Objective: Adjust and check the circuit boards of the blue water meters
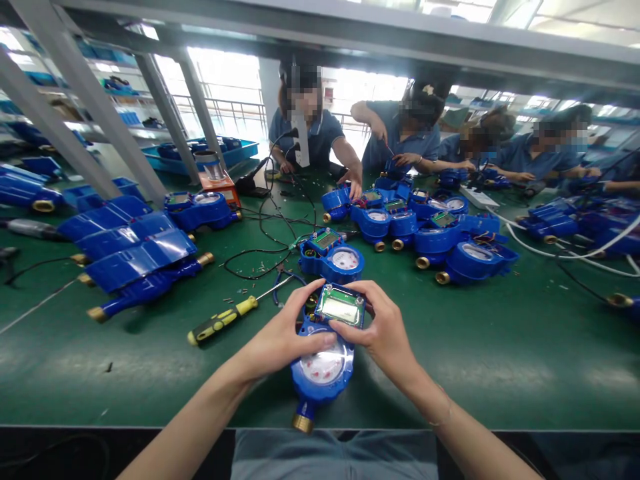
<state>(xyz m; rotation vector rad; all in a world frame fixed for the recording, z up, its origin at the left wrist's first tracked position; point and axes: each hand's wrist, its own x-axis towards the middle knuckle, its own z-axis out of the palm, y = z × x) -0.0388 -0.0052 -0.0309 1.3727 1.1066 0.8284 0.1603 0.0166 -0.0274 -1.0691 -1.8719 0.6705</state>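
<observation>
A blue water meter (323, 373) with a round dial and a brass threaded end lies in front of me at the bench's near side. My left hand (290, 333) grips its left side, thumb across the top of the dial. With thumb and fingers, my right hand (383, 327) holds the green circuit board with a display (341, 307) at the meter's upper part. Just beyond sits another opened water meter (343, 261) with its board showing. To the left lies a yellow-and-black screwdriver (225, 320), its tip by blue-handled pliers (283, 287).
Stacked blue meters (135, 257) stand at left, and more opened meters (440, 233) at right. Black cables (260, 257) and small screws lie on the green bench (200, 380). Several co-workers sit opposite; one co-worker's hand (354, 180) touches a meter. A metal beam (350, 33) crosses overhead.
</observation>
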